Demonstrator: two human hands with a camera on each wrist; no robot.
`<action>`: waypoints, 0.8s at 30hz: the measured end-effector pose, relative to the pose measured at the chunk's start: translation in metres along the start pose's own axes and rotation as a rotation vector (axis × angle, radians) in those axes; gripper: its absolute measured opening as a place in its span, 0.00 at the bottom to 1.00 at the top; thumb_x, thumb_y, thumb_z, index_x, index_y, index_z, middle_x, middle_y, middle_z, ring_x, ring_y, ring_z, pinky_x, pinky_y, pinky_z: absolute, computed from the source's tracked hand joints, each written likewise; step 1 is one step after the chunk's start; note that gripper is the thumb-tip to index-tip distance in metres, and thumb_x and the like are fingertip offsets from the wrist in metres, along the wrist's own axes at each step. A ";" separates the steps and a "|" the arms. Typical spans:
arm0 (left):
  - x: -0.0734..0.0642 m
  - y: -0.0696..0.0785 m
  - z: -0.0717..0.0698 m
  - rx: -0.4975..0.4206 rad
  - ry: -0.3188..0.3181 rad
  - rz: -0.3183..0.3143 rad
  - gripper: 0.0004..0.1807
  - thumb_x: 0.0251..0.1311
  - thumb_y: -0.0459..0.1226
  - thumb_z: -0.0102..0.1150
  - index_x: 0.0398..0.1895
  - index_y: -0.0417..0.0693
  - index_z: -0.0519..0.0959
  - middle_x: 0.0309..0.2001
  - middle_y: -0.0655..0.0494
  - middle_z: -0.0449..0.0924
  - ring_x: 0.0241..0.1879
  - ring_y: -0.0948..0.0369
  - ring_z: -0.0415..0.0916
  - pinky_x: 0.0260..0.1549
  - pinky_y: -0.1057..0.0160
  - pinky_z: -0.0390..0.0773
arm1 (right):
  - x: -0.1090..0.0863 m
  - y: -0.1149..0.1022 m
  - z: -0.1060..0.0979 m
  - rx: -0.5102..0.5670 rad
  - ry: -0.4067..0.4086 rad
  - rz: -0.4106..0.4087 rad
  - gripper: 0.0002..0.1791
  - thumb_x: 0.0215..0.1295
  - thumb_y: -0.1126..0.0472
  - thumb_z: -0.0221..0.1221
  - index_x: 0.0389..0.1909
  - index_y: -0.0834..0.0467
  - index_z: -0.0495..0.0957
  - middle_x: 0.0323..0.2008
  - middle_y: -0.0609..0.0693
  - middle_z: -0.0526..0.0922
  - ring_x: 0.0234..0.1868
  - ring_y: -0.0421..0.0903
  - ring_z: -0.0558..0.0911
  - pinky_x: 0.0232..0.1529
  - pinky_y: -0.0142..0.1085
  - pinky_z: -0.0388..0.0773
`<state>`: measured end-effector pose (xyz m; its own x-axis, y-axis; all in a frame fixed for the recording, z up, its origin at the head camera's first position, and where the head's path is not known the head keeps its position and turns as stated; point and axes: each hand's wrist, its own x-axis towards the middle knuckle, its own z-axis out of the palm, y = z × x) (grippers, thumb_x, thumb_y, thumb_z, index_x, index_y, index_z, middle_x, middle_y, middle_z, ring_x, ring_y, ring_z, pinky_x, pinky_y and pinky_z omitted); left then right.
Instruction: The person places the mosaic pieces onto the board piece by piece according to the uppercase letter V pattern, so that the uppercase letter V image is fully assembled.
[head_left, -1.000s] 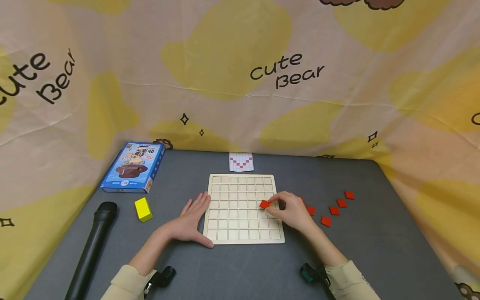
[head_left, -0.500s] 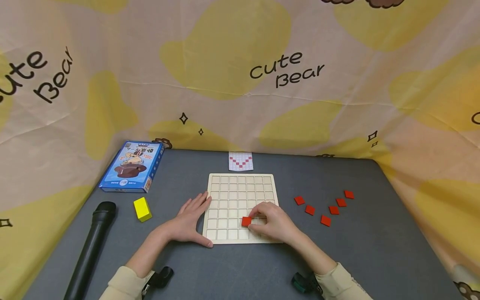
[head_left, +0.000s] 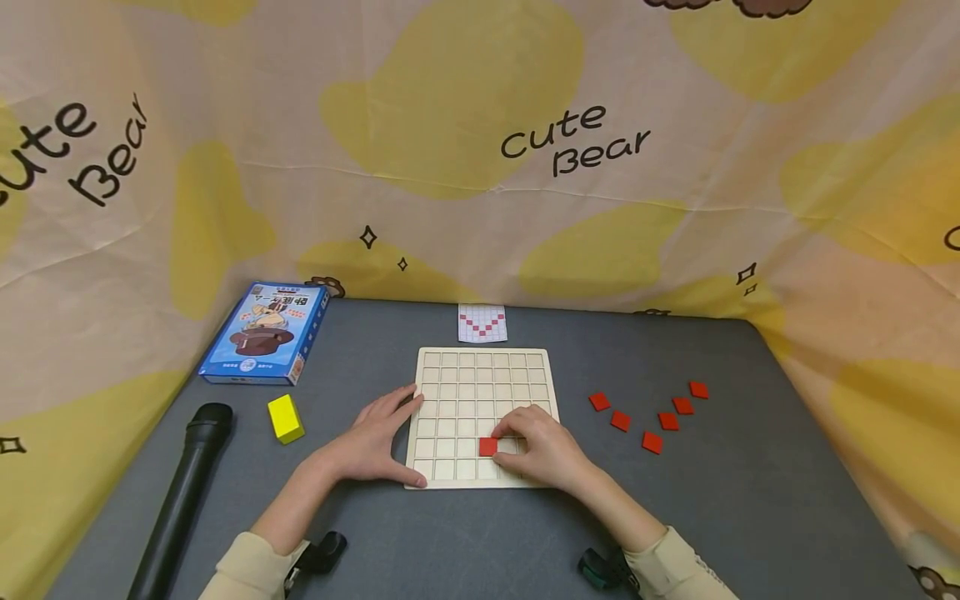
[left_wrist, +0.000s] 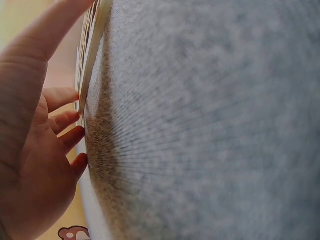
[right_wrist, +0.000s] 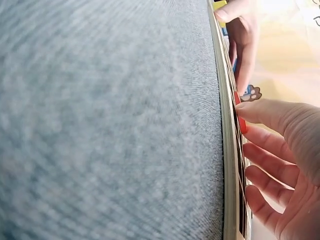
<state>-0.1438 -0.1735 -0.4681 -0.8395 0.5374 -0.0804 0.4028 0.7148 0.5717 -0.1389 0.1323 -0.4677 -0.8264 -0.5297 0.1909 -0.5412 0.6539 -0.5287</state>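
Observation:
A pale wooden grid board [head_left: 457, 360] lies flat in the middle of the table. On its lower half, slightly right of centre, is a red square tile [head_left: 487, 447]. My right hand [head_left: 543, 447] pinches this tile by its right side between thumb and index finger; the right wrist view shows the tile [right_wrist: 240, 112] low against the board's surface. At the board's left edge rests my left hand [head_left: 372, 442], fingers spread straight, with fingertips at the side and thumb near the lower-left corner. In the left wrist view those fingers [left_wrist: 65, 120] touch the board's rim.
Several loose red tiles [head_left: 652, 442] lie right of the board. Behind it is a small pattern card [head_left: 482, 324] with a pink V. A yellow block [head_left: 287, 419], a blue box [head_left: 264, 333] and a black microphone [head_left: 187, 492] are on the left. A printed cloth [head_left: 450, 208] hangs behind the table.
My right hand has carried the red tile left and toward me, from the board's right side to its lower middle. The tile now lies squarer to the grid. The left hand stays nearly still.

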 end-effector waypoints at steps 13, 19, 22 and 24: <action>0.002 -0.001 -0.002 0.073 -0.001 -0.021 0.64 0.36 0.70 0.69 0.75 0.47 0.58 0.76 0.48 0.50 0.72 0.46 0.50 0.66 0.38 0.53 | -0.005 0.002 -0.003 0.053 -0.018 -0.021 0.12 0.56 0.56 0.69 0.42 0.49 0.84 0.45 0.40 0.80 0.51 0.41 0.74 0.52 0.40 0.73; 0.003 -0.002 -0.001 0.090 0.004 -0.021 0.64 0.35 0.71 0.68 0.75 0.48 0.59 0.75 0.48 0.51 0.71 0.46 0.52 0.65 0.38 0.54 | -0.008 0.014 -0.013 0.099 0.026 -0.033 0.10 0.59 0.58 0.67 0.42 0.50 0.84 0.45 0.40 0.82 0.48 0.40 0.76 0.49 0.39 0.75; 0.003 -0.003 0.000 0.098 0.011 -0.013 0.64 0.34 0.71 0.68 0.75 0.48 0.59 0.75 0.49 0.51 0.71 0.46 0.52 0.65 0.38 0.55 | -0.011 0.023 -0.022 0.094 0.059 -0.024 0.10 0.59 0.60 0.68 0.42 0.52 0.84 0.43 0.41 0.82 0.44 0.41 0.77 0.46 0.39 0.75; 0.004 -0.004 0.001 0.099 0.015 -0.007 0.65 0.34 0.72 0.68 0.75 0.48 0.59 0.76 0.49 0.50 0.71 0.46 0.52 0.65 0.38 0.55 | -0.014 0.030 -0.029 0.084 0.080 -0.005 0.10 0.59 0.60 0.68 0.42 0.53 0.84 0.42 0.42 0.83 0.41 0.43 0.77 0.42 0.37 0.75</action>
<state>-0.1480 -0.1740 -0.4714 -0.8473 0.5262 -0.0717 0.4305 0.7596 0.4876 -0.1484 0.1750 -0.4626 -0.8353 -0.4858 0.2574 -0.5333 0.6021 -0.5942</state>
